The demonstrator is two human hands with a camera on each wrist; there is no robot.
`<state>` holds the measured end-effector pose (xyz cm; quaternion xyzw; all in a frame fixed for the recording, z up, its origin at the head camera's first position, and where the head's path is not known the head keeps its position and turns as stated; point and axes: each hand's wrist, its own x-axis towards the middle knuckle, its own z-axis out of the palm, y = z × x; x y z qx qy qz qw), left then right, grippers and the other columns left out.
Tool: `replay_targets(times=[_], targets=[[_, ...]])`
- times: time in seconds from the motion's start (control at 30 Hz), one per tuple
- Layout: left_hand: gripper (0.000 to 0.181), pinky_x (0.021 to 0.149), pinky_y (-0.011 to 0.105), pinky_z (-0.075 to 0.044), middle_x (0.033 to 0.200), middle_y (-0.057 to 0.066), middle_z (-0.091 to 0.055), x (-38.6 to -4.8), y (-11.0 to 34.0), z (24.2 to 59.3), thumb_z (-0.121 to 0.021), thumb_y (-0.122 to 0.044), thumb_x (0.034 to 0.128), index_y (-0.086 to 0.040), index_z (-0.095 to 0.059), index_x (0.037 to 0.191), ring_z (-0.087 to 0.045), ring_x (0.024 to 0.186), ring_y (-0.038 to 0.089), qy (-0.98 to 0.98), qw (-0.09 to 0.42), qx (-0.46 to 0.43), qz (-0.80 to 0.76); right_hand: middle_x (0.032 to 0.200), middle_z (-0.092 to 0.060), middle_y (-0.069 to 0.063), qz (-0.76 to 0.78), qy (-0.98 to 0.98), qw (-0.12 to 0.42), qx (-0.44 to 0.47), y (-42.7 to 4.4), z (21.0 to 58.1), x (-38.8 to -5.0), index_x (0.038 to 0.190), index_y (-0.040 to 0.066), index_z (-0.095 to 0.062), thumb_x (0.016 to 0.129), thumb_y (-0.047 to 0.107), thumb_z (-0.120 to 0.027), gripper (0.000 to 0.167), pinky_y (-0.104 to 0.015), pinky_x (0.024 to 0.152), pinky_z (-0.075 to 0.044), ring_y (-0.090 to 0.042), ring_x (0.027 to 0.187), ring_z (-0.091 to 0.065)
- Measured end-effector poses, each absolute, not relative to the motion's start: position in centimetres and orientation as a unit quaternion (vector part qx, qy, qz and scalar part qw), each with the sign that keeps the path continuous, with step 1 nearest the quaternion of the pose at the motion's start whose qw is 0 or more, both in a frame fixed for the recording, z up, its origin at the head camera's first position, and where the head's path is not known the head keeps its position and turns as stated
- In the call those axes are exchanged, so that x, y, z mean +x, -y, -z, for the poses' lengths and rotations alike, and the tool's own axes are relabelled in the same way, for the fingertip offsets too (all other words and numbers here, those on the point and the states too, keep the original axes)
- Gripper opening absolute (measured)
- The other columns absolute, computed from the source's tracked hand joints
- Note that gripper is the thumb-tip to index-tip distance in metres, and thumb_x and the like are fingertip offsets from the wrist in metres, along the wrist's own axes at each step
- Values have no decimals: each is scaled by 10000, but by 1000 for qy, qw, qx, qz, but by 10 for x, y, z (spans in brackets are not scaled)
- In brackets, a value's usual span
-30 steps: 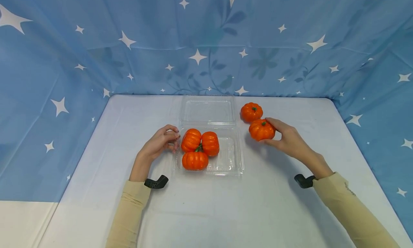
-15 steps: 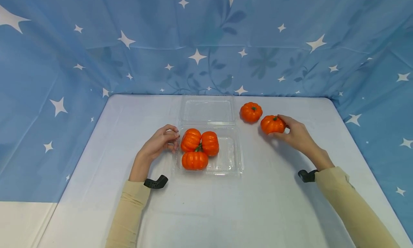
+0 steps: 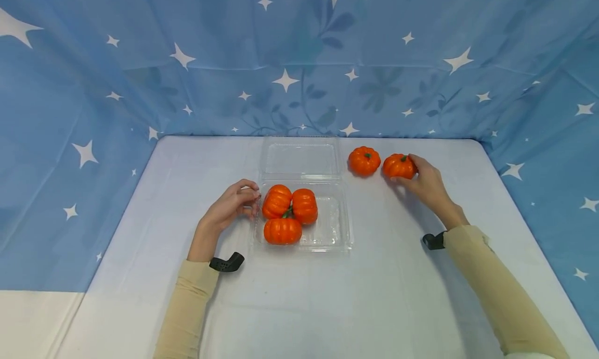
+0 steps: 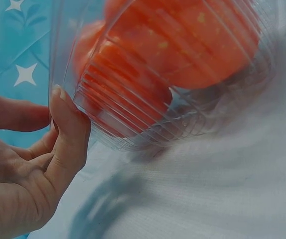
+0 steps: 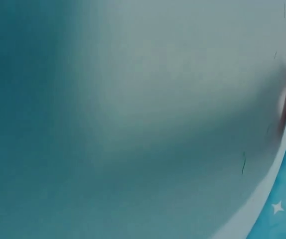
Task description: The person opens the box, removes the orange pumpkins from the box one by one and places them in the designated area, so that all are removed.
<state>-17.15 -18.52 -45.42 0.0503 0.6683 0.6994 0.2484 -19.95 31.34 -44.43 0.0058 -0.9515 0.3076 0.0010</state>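
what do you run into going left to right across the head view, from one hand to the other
left hand → open clear container with three orange pumpkins inside → loose pumpkin → gripped pumpkin → right hand

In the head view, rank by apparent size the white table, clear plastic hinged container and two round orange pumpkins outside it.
White table
Clear container
Free pumpkin, held pumpkin: too alike to rank; the latter is partly hidden.
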Motion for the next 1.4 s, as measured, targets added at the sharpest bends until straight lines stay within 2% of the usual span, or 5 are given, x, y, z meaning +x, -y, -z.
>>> replay_targets(times=[0.27, 0.63, 0.87, 1.17, 1.4], targets=[[249, 563, 277, -551, 730, 54, -582, -173, 183, 456, -485, -91, 1068, 46, -394, 1255, -562, 587, 162, -667, 249, 49, -700, 1565, -329, -371, -300, 954, 6, -10, -305, 450, -213, 1554, -130, -229, 903, 161, -801, 914, -641, 1194, -275, -537, 1448, -327], [203, 571, 282, -556, 734, 56, -570, -172, 184, 456, -478, -97, 1070, 17, -410, 1225, -552, 596, 168, -669, 244, 49, -700, 1569, -302, -376, -307, 951, -23, -35, -297, 451, -219, 1559, -130, -170, 905, 72, -771, 911, -642, 1190, -282, -537, 1442, -326], [216, 568, 282, -552, 729, 52, -576, -170, 188, 457, -465, -92, 1070, 32, -399, 1234, -555, 597, 168, -670, 242, 44, -701, 1610, -218, -371, -299, 952, -43, -45, -293, 451, -220, 1588, -102, -79, 916, 180, -787, 1016, -644, 1195, -256, -541, 1474, -264], [219, 566, 285, -550, 739, 64, -577, -171, 185, 455, -475, -90, 1070, 34, -398, 1233, -561, 601, 170, -662, 248, 52, -705, 1617, -190, -372, -306, 951, -15, -46, -294, 440, -205, 1591, -95, -81, 914, 202, -783, 1019, -676, 1170, -269, -549, 1484, -228], [195, 558, 280, -545, 725, 63, -573, -170, 184, 453, -472, -85, 1069, 22, -403, 1217, -554, 592, 170, -662, 249, 48, -706, 1597, -232, -382, -314, 949, 11, -15, -288, 437, -191, 1573, -121, -130, 905, 186, -788, 986, -674, 1179, -268, -548, 1471, -255]])
